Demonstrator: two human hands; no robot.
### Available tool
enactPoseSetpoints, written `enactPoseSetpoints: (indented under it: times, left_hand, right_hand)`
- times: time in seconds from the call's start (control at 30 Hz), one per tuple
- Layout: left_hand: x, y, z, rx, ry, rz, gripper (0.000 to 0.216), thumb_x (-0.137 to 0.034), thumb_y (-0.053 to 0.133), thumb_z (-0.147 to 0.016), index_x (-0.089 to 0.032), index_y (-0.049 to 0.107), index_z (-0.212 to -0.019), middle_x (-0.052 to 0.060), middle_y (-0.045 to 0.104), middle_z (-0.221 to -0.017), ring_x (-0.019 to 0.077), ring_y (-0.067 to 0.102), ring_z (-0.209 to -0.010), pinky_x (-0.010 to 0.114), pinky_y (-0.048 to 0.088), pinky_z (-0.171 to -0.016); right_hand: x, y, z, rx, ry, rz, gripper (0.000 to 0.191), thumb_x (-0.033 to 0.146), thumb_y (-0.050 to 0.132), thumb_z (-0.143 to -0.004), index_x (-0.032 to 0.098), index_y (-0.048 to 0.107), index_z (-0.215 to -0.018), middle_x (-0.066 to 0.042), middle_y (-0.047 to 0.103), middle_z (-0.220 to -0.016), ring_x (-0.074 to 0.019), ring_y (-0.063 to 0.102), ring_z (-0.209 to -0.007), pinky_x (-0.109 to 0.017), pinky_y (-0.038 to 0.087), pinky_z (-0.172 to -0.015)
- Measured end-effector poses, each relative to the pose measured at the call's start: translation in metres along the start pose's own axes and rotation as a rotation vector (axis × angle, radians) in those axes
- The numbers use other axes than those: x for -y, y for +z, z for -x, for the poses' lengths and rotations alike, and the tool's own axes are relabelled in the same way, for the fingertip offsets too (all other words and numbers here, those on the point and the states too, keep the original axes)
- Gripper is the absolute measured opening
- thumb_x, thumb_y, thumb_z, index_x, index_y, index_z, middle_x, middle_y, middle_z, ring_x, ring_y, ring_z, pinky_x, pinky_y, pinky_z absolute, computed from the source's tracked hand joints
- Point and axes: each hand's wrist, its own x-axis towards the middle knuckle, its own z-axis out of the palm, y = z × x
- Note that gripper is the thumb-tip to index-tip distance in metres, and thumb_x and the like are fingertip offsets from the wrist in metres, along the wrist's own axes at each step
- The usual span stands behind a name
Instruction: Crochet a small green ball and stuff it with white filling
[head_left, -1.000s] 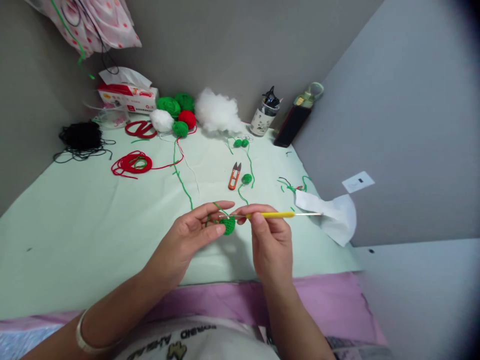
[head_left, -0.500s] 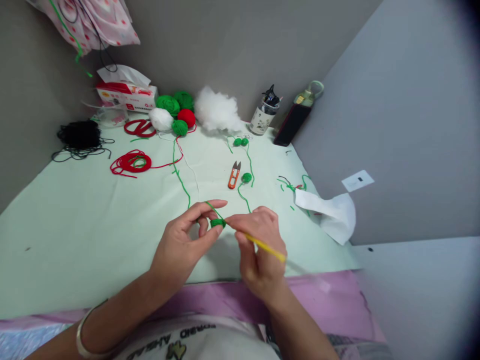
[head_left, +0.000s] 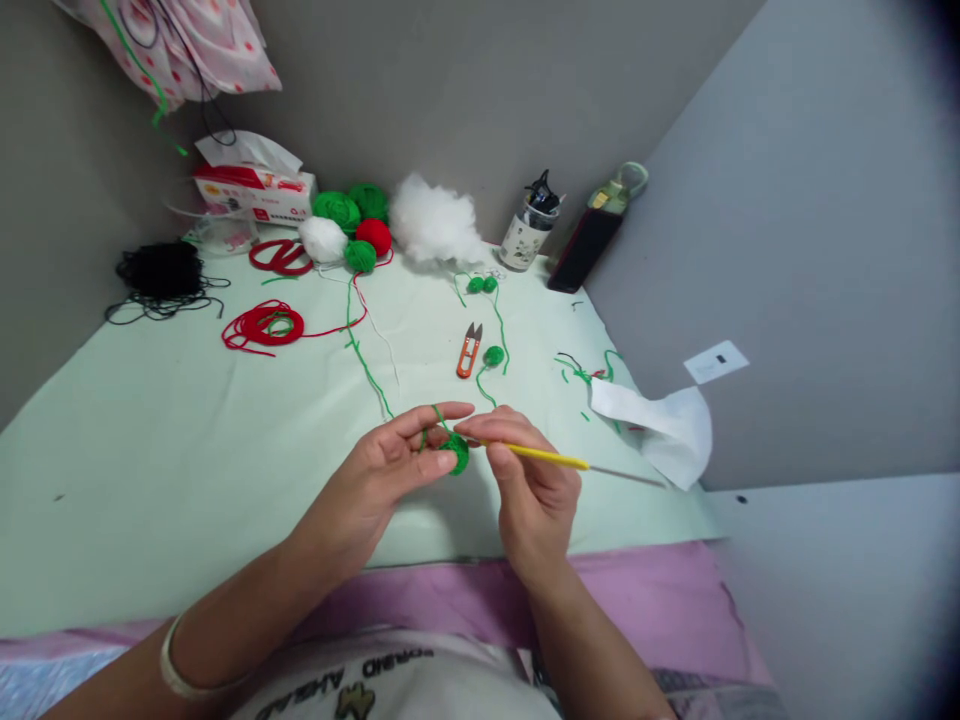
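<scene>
Far left, grey wall (head_left: 45, 150), pink dotted cloth (head_left: 225, 50) hanging high with green and dark strands over it. Below, the pale green desk (head_left: 187, 450) opens out: matte, lightly creased, one small dark mark near its left end. Black yarn bundle (head_left: 161, 272) by the wall, then tissue box (head_left: 255, 195) at the back, clear container (head_left: 225, 235) in front of it. Red scissors (head_left: 281, 258), red yarn coil (head_left: 259, 328) (green loop lying on it), then clustered yarn balls (head_left: 323, 240) in green, white and red.

My left grip (head_left: 371, 470) pinches the green crochet piece (head_left: 458, 458), held above the desk near its front edge, green strand (head_left: 441, 417) over my index finger. White stuffing (head_left: 435, 220) heaped at the back; orange snips (head_left: 469, 352) lie mid-desk near a small green ball (head_left: 493, 355). My right grip (head_left: 536, 495) is closed around the yellow-handled hook (head_left: 547, 457), its working tip hidden at the piece.

Pen cup (head_left: 523, 240) and dark bottle (head_left: 589, 245) stand at the back. Yarn scraps (head_left: 577, 370), then white sheet (head_left: 667, 430), curled by the right edge. Socket plate (head_left: 716, 362) on the side wall, paler bluish panel (head_left: 817, 230) beyond. Mauve cloth (head_left: 645, 590) along the front.
</scene>
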Motion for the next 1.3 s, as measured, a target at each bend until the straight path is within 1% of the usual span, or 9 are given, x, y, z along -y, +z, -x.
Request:
enactPoseSetpoints:
  times: [0.17,0.27,0.33,0.47,0.63,0.8,1.03,1.2,1.3]
  left_hand:
    - [0.003,0.002,-0.001,-0.073,0.068,0.012,0.033,-0.030,0.090,-0.082,-0.031,0.084,-0.115,-0.002,0.071,-0.089,0.0124,0.060,-0.089,0.024,0.045,-0.089]
    - [0.003,0.002,-0.002,-0.085,0.023,0.103,0.037,-0.031,0.092,-0.079,-0.029,0.084,-0.115,-0.002,0.071,-0.087,0.0111,0.060,-0.086,0.021,0.047,-0.083]
    - [0.004,0.000,-0.002,-0.043,-0.039,0.144,0.036,-0.032,0.092,-0.078,-0.024,0.085,-0.113,-0.001,0.071,-0.087,0.0078,0.056,-0.076,0.017,0.045,-0.072]
    - [0.003,-0.008,-0.003,-0.007,-0.096,0.213,0.030,-0.028,0.090,-0.080,-0.018,0.086,-0.108,-0.004,0.063,-0.076,0.0032,0.039,-0.058,0.017,0.049,-0.075]
    - [0.003,-0.008,0.000,-0.048,-0.034,0.112,0.027,-0.026,0.089,-0.081,-0.026,0.086,-0.108,-0.003,0.068,-0.085,0.0065,0.054,-0.073,0.017,0.046,-0.073]
    - [0.007,-0.002,0.003,-0.025,0.057,-0.051,0.029,-0.030,0.086,-0.086,-0.034,0.084,-0.114,0.000,0.078,-0.099,0.0145,0.064,-0.098,0.024,0.048,-0.091]
    - [0.005,-0.005,0.005,-0.051,0.094,-0.145,0.028,-0.032,0.084,-0.088,-0.034,0.083,-0.116,0.000,0.074,-0.101,0.0179,0.063,-0.103,0.028,0.049,-0.093]
    - [0.004,-0.008,0.005,-0.079,0.094,-0.219,0.030,-0.031,0.082,-0.088,-0.033,0.082,-0.117,0.001,0.070,-0.099,0.0185,0.062,-0.100,0.029,0.048,-0.090]
    - [0.003,-0.009,0.005,-0.101,0.139,-0.277,0.028,-0.029,0.081,-0.088,-0.034,0.082,-0.115,0.000,0.069,-0.094,0.0166,0.060,-0.094,0.027,0.048,-0.088]
  right_hand:
    - [0.003,0.002,0.003,0.049,-0.172,0.228,0.021,0.017,0.056,-0.105,0.028,0.074,-0.110,-0.001,0.081,-0.098,-0.0163,0.074,-0.084,-0.043,0.050,-0.099]
    - [0.001,0.003,0.005,0.069,-0.433,0.553,0.025,0.014,0.058,-0.104,0.029,0.075,-0.114,-0.003,0.082,-0.105,-0.0164,0.073,-0.090,-0.042,0.045,-0.103]
    - [-0.001,0.002,0.006,0.048,-0.490,0.628,0.027,0.012,0.060,-0.102,0.030,0.075,-0.116,-0.003,0.082,-0.107,-0.0166,0.073,-0.092,-0.043,0.043,-0.106]
    - [-0.002,-0.006,0.003,-0.001,-0.175,0.209,0.023,0.013,0.061,-0.102,0.029,0.077,-0.110,-0.001,0.081,-0.097,-0.0177,0.072,-0.087,-0.045,0.047,-0.104]
    - [-0.003,-0.004,0.002,-0.061,0.180,-0.284,0.018,0.025,0.064,-0.103,0.029,0.081,-0.100,0.000,0.077,-0.087,-0.0163,0.066,-0.081,-0.033,0.054,-0.080]
    - [-0.003,0.005,0.007,-0.021,0.186,-0.250,0.016,0.025,0.067,-0.101,0.030,0.082,-0.101,-0.001,0.079,-0.093,-0.0173,0.069,-0.092,-0.032,0.054,-0.084]
    - [-0.003,0.001,-0.001,-0.042,0.410,-0.491,0.019,0.038,0.066,-0.102,0.026,0.078,-0.092,0.001,0.074,-0.081,-0.0151,0.068,-0.078,-0.030,0.055,-0.077]
    - [0.000,-0.002,-0.002,0.002,0.358,-0.408,0.020,0.035,0.059,-0.106,0.026,0.074,-0.096,0.000,0.077,-0.086,-0.0161,0.070,-0.078,-0.034,0.055,-0.082]
    - [0.005,-0.006,0.001,0.031,0.246,-0.204,0.021,0.029,0.055,-0.108,0.027,0.073,-0.099,0.001,0.079,-0.092,-0.0151,0.071,-0.080,-0.039,0.052,-0.099]
